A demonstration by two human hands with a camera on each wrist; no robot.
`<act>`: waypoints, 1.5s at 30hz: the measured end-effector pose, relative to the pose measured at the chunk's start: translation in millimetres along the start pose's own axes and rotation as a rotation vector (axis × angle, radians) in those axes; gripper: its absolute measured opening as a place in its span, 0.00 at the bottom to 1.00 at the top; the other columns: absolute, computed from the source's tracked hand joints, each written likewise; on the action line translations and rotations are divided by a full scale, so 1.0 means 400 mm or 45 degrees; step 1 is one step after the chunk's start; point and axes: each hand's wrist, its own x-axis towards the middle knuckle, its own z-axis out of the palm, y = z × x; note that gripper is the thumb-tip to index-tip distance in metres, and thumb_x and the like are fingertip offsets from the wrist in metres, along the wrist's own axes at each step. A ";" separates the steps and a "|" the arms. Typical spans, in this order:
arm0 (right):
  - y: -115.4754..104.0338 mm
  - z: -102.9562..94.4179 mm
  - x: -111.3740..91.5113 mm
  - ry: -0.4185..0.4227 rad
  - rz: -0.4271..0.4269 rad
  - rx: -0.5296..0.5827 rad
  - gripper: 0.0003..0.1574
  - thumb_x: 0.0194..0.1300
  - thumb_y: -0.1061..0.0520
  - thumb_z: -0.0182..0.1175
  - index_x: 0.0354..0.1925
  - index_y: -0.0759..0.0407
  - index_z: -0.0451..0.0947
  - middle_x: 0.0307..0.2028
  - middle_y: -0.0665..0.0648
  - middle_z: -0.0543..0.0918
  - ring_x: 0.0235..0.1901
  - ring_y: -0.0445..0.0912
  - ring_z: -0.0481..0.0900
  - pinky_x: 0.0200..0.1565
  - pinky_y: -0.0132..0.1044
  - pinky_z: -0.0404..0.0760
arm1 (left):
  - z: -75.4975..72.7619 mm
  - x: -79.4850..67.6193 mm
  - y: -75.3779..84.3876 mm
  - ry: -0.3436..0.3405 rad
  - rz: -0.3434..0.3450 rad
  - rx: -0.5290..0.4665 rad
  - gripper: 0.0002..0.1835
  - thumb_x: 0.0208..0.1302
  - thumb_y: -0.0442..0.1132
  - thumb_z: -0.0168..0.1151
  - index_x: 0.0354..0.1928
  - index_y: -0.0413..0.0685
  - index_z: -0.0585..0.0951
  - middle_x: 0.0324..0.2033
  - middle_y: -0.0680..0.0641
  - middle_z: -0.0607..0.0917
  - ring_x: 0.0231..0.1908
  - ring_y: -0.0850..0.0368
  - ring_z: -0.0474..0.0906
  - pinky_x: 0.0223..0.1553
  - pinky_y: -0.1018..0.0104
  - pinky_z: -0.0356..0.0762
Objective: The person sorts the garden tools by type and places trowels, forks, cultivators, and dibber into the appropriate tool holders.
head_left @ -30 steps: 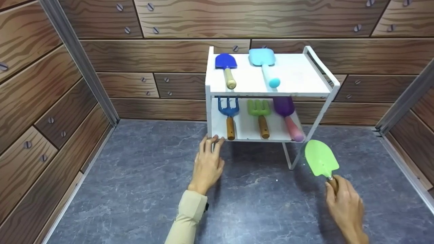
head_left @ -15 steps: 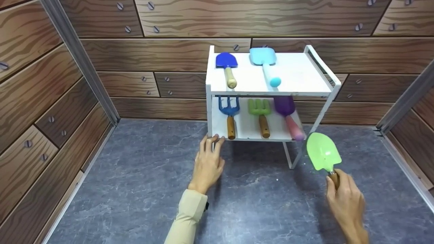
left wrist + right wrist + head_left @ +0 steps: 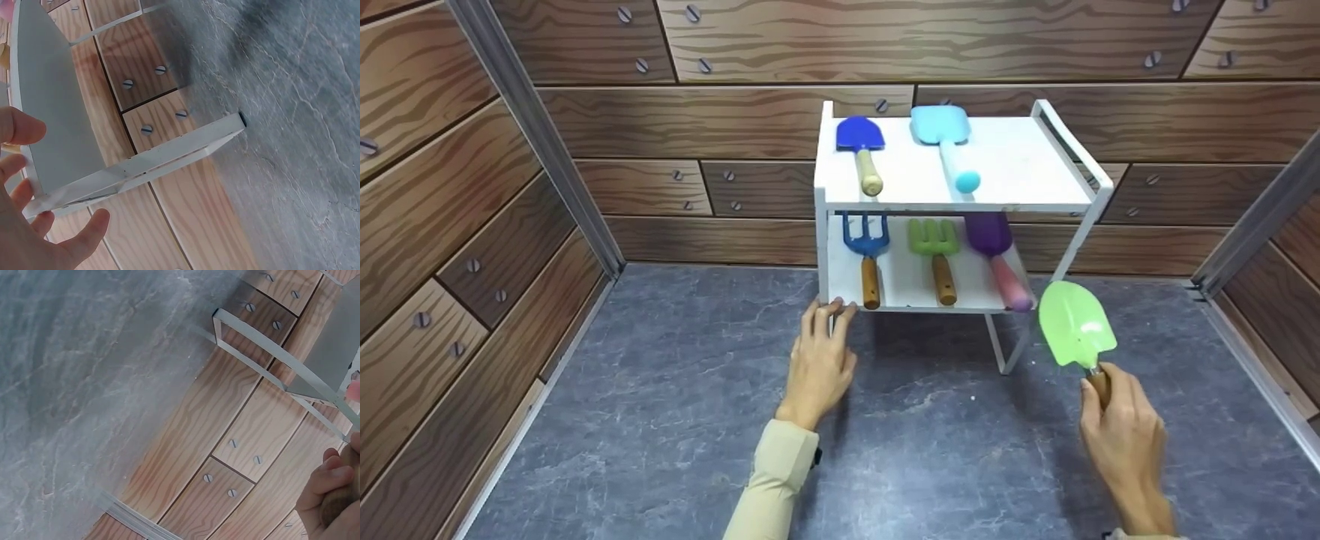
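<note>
In the head view my right hand (image 3: 1125, 435) grips the brown wooden handle (image 3: 1099, 386) of a green trowel (image 3: 1076, 322), blade pointing up and away, right of a white two-tier rack (image 3: 952, 208). The handle's end (image 3: 337, 503) shows in the right wrist view; the blade is out of frame there. My left hand (image 3: 817, 367) touches the front left corner of the lower shelf with its fingertips, thumb hanging apart. In the left wrist view its fingers (image 3: 42, 222) lie against the shelf edge beside the rack's leg (image 3: 169, 152).
A blue hand shovel (image 3: 860, 135) and a light blue scoop (image 3: 941, 126) lie on the upper shelf. The lower shelf holds a blue hand fork (image 3: 866, 244), a green hand fork (image 3: 934, 238) and a purple trowel with a pink handle (image 3: 1009, 285). Wood-patterned walls (image 3: 720, 124) surround the floor.
The green trowel in my right hand has risen slightly away from me, its blade moving up beside the rack's right leg. My left hand and the rack have stayed put.
</note>
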 end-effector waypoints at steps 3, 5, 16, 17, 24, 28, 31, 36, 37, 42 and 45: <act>-0.006 0.001 0.010 0.014 0.007 0.011 0.18 0.59 0.71 0.67 0.48 0.77 0.77 0.38 0.75 0.80 0.32 0.73 0.78 0.33 0.65 0.74 | 0.002 -0.001 0.000 0.001 -0.003 -0.011 0.34 0.54 0.29 0.66 0.66 0.46 0.74 0.62 0.41 0.71 0.68 0.35 0.62 0.61 0.44 0.75; -0.010 0.002 0.018 0.026 0.010 0.019 0.18 0.59 0.71 0.66 0.48 0.77 0.77 0.38 0.76 0.80 0.32 0.73 0.78 0.33 0.65 0.74 | 0.003 -0.001 -0.001 0.002 -0.005 -0.015 0.34 0.54 0.29 0.65 0.66 0.46 0.74 0.62 0.41 0.71 0.68 0.35 0.62 0.61 0.43 0.75; -0.033 0.000 0.053 0.052 0.006 0.042 0.18 0.60 0.71 0.66 0.48 0.77 0.77 0.38 0.76 0.79 0.31 0.72 0.77 0.32 0.64 0.73 | 0.000 0.000 0.002 -0.009 -0.014 0.000 0.33 0.55 0.30 0.65 0.66 0.46 0.74 0.62 0.42 0.71 0.69 0.36 0.62 0.58 0.44 0.78; -0.035 0.000 0.056 0.053 0.005 0.045 0.18 0.60 0.71 0.66 0.48 0.77 0.77 0.38 0.76 0.80 0.31 0.72 0.77 0.32 0.64 0.73 | 0.000 0.001 0.001 -0.010 -0.012 0.003 0.33 0.55 0.29 0.65 0.67 0.46 0.74 0.63 0.42 0.71 0.69 0.36 0.62 0.57 0.44 0.79; -0.052 0.000 0.078 0.063 -0.002 0.052 0.18 0.62 0.70 0.66 0.49 0.77 0.77 0.39 0.76 0.80 0.32 0.72 0.77 0.33 0.64 0.73 | 0.000 0.001 0.002 -0.015 -0.010 0.009 0.34 0.55 0.30 0.66 0.67 0.46 0.73 0.62 0.42 0.71 0.68 0.36 0.62 0.58 0.45 0.78; -0.062 -0.001 0.088 0.065 -0.001 0.059 0.17 0.62 0.70 0.65 0.49 0.77 0.77 0.39 0.76 0.80 0.32 0.71 0.77 0.33 0.63 0.73 | -0.001 0.001 0.002 -0.020 -0.013 0.009 0.34 0.54 0.30 0.67 0.67 0.46 0.74 0.62 0.42 0.71 0.69 0.36 0.62 0.59 0.45 0.77; -0.068 0.000 0.096 0.066 0.000 0.064 0.17 0.63 0.70 0.65 0.49 0.77 0.77 0.39 0.76 0.80 0.32 0.71 0.77 0.33 0.63 0.73 | -0.001 0.001 0.002 -0.025 -0.018 0.008 0.34 0.54 0.30 0.67 0.67 0.47 0.73 0.63 0.42 0.71 0.69 0.36 0.62 0.59 0.45 0.77; -0.078 0.002 0.109 0.068 0.003 0.075 0.17 0.63 0.69 0.65 0.50 0.77 0.77 0.40 0.76 0.80 0.32 0.71 0.77 0.33 0.64 0.74 | -0.001 0.001 0.001 -0.031 -0.022 0.008 0.34 0.55 0.30 0.67 0.67 0.47 0.73 0.63 0.41 0.71 0.69 0.36 0.61 0.60 0.43 0.76; -0.079 0.002 0.112 0.068 0.001 0.078 0.18 0.63 0.69 0.65 0.50 0.77 0.77 0.39 0.76 0.80 0.32 0.71 0.77 0.33 0.63 0.74 | 0.000 0.000 0.000 -0.033 -0.022 0.009 0.34 0.55 0.30 0.66 0.67 0.47 0.73 0.63 0.41 0.71 0.69 0.36 0.61 0.60 0.43 0.76; -0.087 0.003 0.121 0.073 -0.008 0.093 0.18 0.63 0.69 0.65 0.50 0.77 0.77 0.40 0.76 0.80 0.33 0.71 0.77 0.34 0.64 0.74 | 0.001 0.000 0.000 -0.027 -0.022 0.008 0.34 0.54 0.30 0.66 0.67 0.47 0.73 0.63 0.42 0.71 0.69 0.36 0.61 0.58 0.43 0.77; -0.094 0.005 0.127 0.087 -0.017 0.104 0.17 0.63 0.70 0.66 0.50 0.77 0.78 0.40 0.76 0.80 0.33 0.71 0.78 0.35 0.64 0.75 | 0.001 0.000 0.000 -0.013 -0.014 0.008 0.34 0.55 0.30 0.65 0.67 0.47 0.73 0.63 0.42 0.71 0.69 0.36 0.62 0.57 0.43 0.79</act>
